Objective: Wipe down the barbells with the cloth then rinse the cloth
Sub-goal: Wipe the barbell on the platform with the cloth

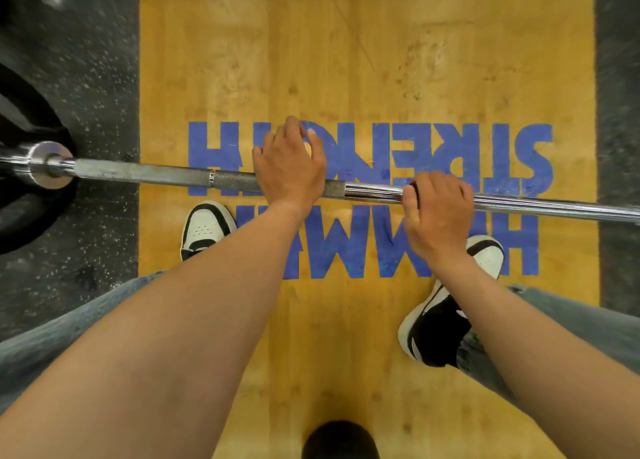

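Over a yellow wooden platform (346, 60), held across from left to right: a silver barbell (156, 173). Right hand (438, 213) wrapped tight around the shiny smooth part of the bar, with a bit of something dark just peeking out under the fingers, too hidden to tell what. Left hand (289, 166) lying on top of the rough, dotted part of the bar, fingers loose and spread, not squeezing. At the far left end, a round silver collar (48, 164), and beside it a big black weight plate (20, 168) over the dark speckled rubber floor (86, 60). More dark rubber down the right edge too. Below the bar, two black and white sneakers (206, 228) on the wood, one under each arm, with blue jeans (52, 330) above them. Painted on the wood in big blue letters (502, 154), upside down from here: "STRENGTH", partly covered by the left hand. Under it another blue word starting with "HAMM", partly hidden by the arms.
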A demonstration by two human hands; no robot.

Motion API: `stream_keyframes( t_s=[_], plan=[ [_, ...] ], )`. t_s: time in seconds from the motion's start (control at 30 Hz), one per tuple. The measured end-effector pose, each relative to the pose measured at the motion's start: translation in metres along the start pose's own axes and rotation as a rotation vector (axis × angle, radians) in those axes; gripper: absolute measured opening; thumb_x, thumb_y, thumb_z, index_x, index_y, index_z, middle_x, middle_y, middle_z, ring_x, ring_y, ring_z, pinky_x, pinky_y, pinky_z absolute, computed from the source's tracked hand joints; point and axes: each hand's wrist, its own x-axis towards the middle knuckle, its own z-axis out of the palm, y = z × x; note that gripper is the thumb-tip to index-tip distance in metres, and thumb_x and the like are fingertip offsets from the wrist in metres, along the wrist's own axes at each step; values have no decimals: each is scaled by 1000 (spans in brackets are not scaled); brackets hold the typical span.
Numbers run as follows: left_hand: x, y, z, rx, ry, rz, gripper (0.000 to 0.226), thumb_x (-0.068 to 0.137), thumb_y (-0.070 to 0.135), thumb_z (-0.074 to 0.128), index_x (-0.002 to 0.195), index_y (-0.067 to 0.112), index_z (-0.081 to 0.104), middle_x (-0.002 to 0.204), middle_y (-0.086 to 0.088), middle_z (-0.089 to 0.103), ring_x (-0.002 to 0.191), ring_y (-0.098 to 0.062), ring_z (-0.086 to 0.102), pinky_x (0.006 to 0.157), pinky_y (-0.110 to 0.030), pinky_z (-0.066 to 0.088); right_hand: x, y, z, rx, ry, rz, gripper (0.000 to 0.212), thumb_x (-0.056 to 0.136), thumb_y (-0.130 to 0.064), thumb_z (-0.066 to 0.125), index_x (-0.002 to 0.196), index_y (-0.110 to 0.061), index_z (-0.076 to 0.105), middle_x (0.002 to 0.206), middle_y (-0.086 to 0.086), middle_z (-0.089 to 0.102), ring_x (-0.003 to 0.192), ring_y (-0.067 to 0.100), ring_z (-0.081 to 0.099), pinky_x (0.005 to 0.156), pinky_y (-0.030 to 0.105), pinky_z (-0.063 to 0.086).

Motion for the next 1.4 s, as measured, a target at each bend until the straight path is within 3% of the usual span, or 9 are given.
stream_keyframes(
  t_s=[0.17,0.37,0.47,0.63,0.73,0.93,1.03,1.2,1.4],
  plan=[
    [2,-1,0,10,-3,-4,29,102,38,36,100,17,56,88,2,63,87,-27,55,74,-39,31,-1,30,-5,8,95,326,46,106,-39,32,84,-8,57,86,12,60,88,34,50,102,51,38],
    [-2,-2,-3,6,-39,-3,29,103,40,37,97,16,53,83,7,51,82,-24,50,75,-37,27,-9,-103,19,196,11,56,48,102,-50,34,103,-11,63,104,4,60,107,29,52,119,47,25],
    [-4,-2,-5,12,-49,9,30,103,39,37,97,16,54,82,5,56,77,-24,46,73,-37,28,-11,-69,8,189,-73,-80,48,103,-51,35,118,-14,61,114,1,59,112,27,50,120,45,23],
    [-7,-5,-5,3,-52,13,31,102,40,37,98,15,56,82,6,51,76,-24,44,74,-39,31,-28,48,-15,68,27,353,42,105,-43,32,104,-10,58,110,8,58,117,33,47,122,55,20],
    [-9,-6,-2,-1,-43,16,31,102,40,37,96,15,56,81,5,53,77,-25,47,75,-41,34,-17,20,-11,93,39,563,60,106,-56,22,96,-8,57,108,9,60,123,33,48,125,57,12],
    [-10,-5,-3,12,-61,18,32,101,41,36,94,16,55,80,2,56,77,-27,51,75,-41,35,-20,-119,9,173,-133,198,66,99,-67,29,113,-10,59,114,3,56,126,28,44,126,54,7],
    [-11,-2,-5,19,-74,16,31,102,40,38,96,16,56,79,4,51,80,-29,53,76,-41,35,-19,-97,2,211,-177,69,61,101,-63,27,124,-15,57,121,-1,56,127,25,45,127,48,8],
    [-12,-1,-8,10,-86,9,31,103,39,38,98,14,56,81,3,52,82,-29,53,78,-41,33,-31,20,-17,137,-73,274,53,102,-55,28,113,-13,57,116,4,56,124,33,46,125,54,14],
    [-13,-5,-6,29,-64,37,36,102,42,34,99,14,57,86,-1,64,82,-29,56,77,-41,32,-19,-72,-1,107,-143,370,70,97,-72,24,106,-9,54,118,8,55,133,32,39,125,59,6]
  ],
)
